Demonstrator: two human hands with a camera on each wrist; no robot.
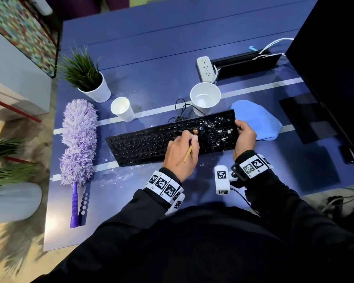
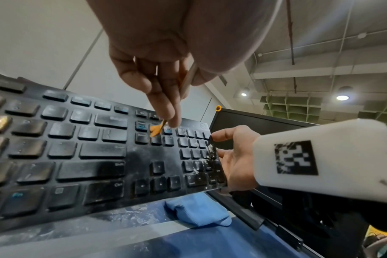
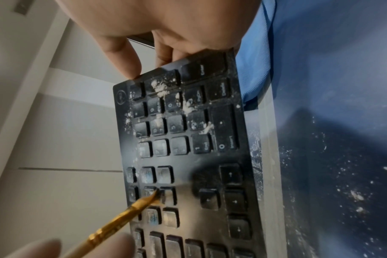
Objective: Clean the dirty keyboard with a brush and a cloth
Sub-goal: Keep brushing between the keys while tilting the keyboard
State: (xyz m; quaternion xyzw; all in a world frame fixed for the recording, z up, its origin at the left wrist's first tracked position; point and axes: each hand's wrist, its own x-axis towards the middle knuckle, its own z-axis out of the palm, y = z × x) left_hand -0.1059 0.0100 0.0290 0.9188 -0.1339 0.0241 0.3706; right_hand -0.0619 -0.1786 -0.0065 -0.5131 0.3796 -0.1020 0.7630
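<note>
Head view: brushing stage is underway, not finished. keyboard (image 1: 172, 139) is lying on the table (image 1: 151, 58), its right end raised a little. Main key block is looking mostly free of clumps; white powder (image 1: 223, 129) is still sitting on the numpad and the cluster beside it. Loose powder is also lying on the table in front of the keyboard. Blue cloth (image 1: 258, 119) is lying untouched just right of the keyboard, so I judge the wipe is still to come. Left hand (image 1: 180, 156) is curling around the brush (image 1: 188, 154), tip working near the navigation keys. Right hand (image 1: 244, 135) is gripping the keyboard's right edge.

Left wrist view: the left hand's fingers (image 2: 164, 97) are pinching the brush shaft, orange bristles (image 2: 156, 130) touching the keys just left of the numpad. Right hand (image 2: 234, 157) is clamping the right edge, thumb on top, fingers going under. Keys are showing a grey dust film throughout. Cloth (image 2: 199, 211) is sitting below the raised end.

Right wrist view: thumb (image 3: 121, 57) is pressing the numpad's top corner, fingers wrapping behind. Brush tip (image 3: 152, 195) is sitting between the navigation keys. Clumps are remaining on the numpad.
</note>
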